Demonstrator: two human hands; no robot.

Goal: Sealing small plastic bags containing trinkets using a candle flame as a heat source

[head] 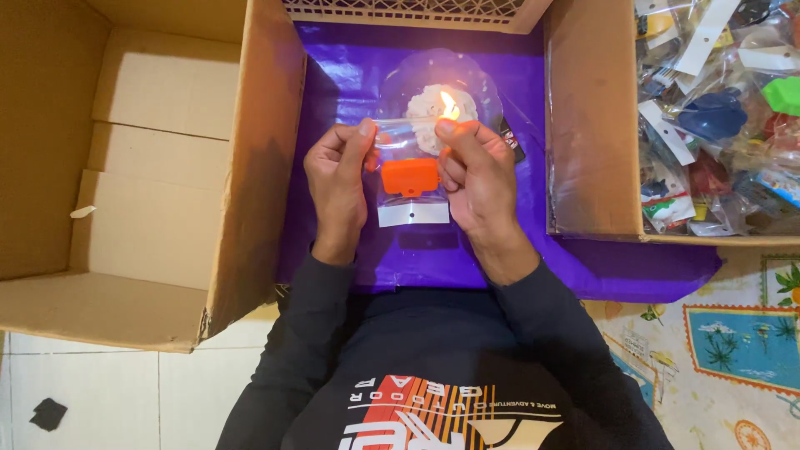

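Observation:
My left hand (337, 179) and my right hand (477, 175) together hold a small clear plastic bag (410, 208) with an orange plastic item (409, 177) inside and a white strip at its lower end. The bag's top edge is stretched between my fingertips, right by a small flame (449, 105). The flame burns on a white lumpy candle (427, 108) standing on a round clear plate (400, 71). All of this is over a purple plastic sheet (508, 258).
A big open cardboard box (150, 192) lies to the left with one white scrap inside. Another cardboard box (587, 125) on the right holds several bagged colourful items (717, 117). A white lattice basket edge (400, 8) lies beyond. A patterned mat (733, 342) covers the floor at the right.

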